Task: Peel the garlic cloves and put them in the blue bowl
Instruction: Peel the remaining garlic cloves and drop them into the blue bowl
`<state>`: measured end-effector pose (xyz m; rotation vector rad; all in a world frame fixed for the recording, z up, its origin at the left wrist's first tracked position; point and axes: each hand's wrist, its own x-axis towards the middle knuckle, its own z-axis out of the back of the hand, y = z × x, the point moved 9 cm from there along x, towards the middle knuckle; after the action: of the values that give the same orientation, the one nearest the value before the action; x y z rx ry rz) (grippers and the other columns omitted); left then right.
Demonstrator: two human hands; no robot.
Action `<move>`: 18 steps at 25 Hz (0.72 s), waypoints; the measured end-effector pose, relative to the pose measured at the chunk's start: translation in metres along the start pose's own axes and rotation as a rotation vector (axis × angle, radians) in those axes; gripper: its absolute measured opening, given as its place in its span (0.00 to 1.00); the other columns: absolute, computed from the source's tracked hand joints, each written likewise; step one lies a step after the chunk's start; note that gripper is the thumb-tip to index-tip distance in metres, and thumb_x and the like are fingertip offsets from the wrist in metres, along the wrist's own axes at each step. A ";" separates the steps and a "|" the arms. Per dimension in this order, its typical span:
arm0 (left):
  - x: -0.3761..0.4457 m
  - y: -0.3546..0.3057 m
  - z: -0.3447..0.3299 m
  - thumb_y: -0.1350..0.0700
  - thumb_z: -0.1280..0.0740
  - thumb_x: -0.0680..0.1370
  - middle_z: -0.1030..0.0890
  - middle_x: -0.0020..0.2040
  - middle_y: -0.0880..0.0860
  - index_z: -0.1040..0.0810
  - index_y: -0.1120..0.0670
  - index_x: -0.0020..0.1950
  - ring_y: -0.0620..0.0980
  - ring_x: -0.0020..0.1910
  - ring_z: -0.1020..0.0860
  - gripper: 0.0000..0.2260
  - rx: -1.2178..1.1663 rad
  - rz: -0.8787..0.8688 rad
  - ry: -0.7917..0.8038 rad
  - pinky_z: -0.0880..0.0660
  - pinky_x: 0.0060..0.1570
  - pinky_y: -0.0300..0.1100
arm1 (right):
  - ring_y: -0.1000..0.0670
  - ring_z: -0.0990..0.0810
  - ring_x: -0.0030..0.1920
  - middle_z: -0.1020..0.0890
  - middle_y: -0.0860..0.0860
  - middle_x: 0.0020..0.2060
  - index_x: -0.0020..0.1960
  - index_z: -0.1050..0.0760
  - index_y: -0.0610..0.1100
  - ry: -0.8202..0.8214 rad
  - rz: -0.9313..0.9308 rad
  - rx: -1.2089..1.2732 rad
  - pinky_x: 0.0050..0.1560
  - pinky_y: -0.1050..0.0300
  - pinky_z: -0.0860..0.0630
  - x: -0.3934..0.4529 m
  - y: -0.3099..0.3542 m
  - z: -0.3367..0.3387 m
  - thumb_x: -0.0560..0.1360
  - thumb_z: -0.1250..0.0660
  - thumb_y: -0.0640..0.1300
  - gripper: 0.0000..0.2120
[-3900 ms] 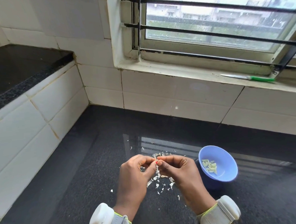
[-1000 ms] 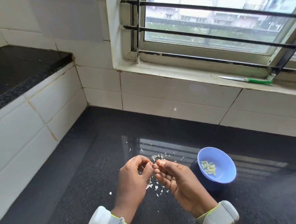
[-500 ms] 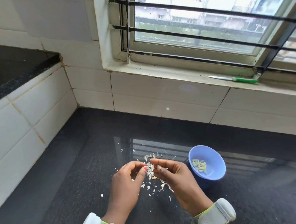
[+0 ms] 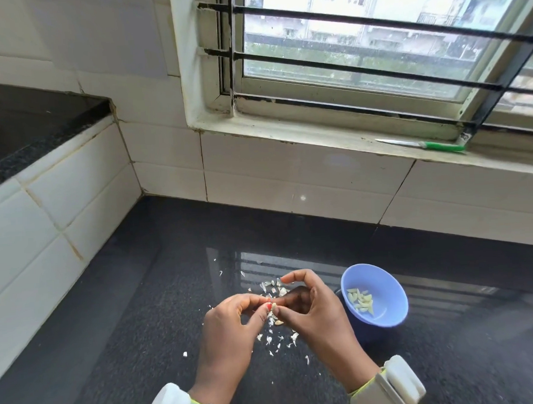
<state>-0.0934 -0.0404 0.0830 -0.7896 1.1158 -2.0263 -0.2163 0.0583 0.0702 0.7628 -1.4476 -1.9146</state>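
Fingers [image 4: 258,301] of the left hand [image 4: 226,333] curl toward those of the right hand [image 4: 314,310], and between the two thumbs a small garlic clove [image 4: 274,307] is pinched, held above the dark surface [image 4: 142,332]. Papery peel scraps [image 4: 275,337] lie scattered beneath and beyond the hands. Just right of the right hand stands the blue bowl [image 4: 387,288] (peeled cloves [image 4: 361,300] already inside).

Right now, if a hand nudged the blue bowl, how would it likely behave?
The bowl looks like thin plastic holding few cloves, so probably light. On the glossy counter it would likely slide. Its base looks narrower than its rim, so it may tip.
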 end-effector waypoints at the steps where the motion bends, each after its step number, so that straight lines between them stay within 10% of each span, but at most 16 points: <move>1: 0.000 -0.002 0.000 0.56 0.25 0.70 0.18 0.35 0.40 0.17 0.47 0.39 0.36 0.39 0.21 0.04 0.024 -0.015 -0.001 0.29 0.37 0.26 | 0.50 0.15 0.42 0.14 0.49 0.40 0.54 0.26 0.50 -0.010 0.022 -0.038 0.48 0.48 0.18 -0.001 0.003 0.001 0.69 0.23 0.36 0.19; 18: 0.001 0.016 -0.014 0.61 0.30 0.74 0.21 0.26 0.45 0.17 0.56 0.38 0.38 0.26 0.27 0.05 -0.253 0.288 0.116 0.32 0.29 0.30 | 0.51 0.15 0.42 0.14 0.51 0.39 0.54 0.23 0.49 -0.061 0.093 -0.030 0.48 0.52 0.18 -0.002 0.012 -0.001 0.69 0.24 0.33 0.18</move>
<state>-0.1005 -0.0414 0.0631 -0.5973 1.4820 -1.7297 -0.2123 0.0567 0.0822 0.6174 -1.4614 -1.8994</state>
